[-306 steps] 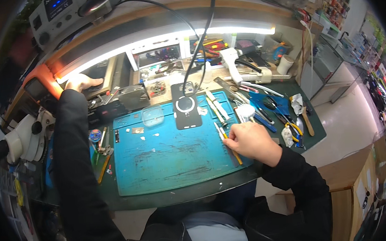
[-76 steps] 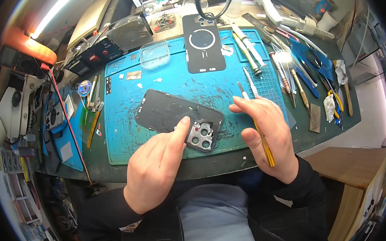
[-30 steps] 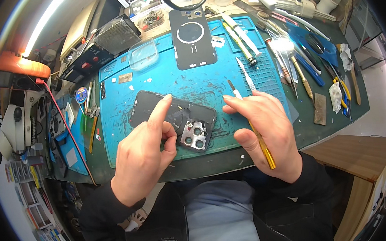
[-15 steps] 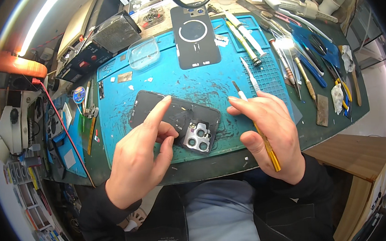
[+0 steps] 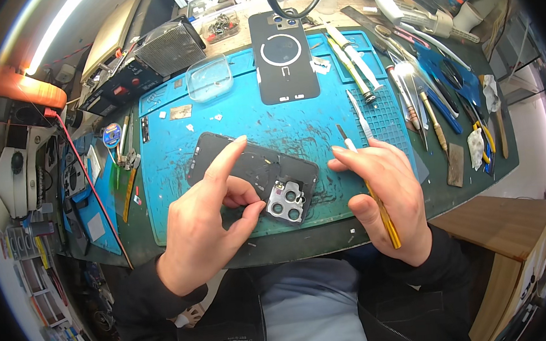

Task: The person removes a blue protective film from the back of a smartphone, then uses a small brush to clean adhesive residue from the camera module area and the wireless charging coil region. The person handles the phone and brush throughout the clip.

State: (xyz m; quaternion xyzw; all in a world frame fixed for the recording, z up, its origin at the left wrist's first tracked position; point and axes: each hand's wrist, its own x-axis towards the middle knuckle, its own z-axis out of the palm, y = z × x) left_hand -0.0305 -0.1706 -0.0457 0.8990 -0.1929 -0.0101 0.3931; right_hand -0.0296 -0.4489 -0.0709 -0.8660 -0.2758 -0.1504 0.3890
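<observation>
A dark phone housing [image 5: 221,155] with a silver three-ring camera plate [image 5: 286,202] lies tilted on the blue mat [image 5: 187,217]. My left hand [image 5: 208,222] is at its near edge, thumb and middle finger closed on the edge beside the plate, index finger extended over it. My right hand [image 5: 382,197] grips a slim gold-handled tool [image 5: 389,229], its dark tip pointing away from me at the housing's right. Behind lies another black phone back [image 5: 286,81] with a white ring, beside a clear plastic box [image 5: 210,80].
Syringes [image 5: 357,66], tweezers [image 5: 359,117], pliers [image 5: 491,136] and several tools crowd the right side. An orange multimeter [image 5: 27,92], red cable [image 5: 85,168] and microscope [image 5: 13,163] stand left. A black cable loop [image 5: 293,12] hangs at the back.
My left hand came from the back left onto the housing, which was absent earliest. Lately its thumb closed toward the edge. My right hand keeps the gold tool, held since at least the second frame.
</observation>
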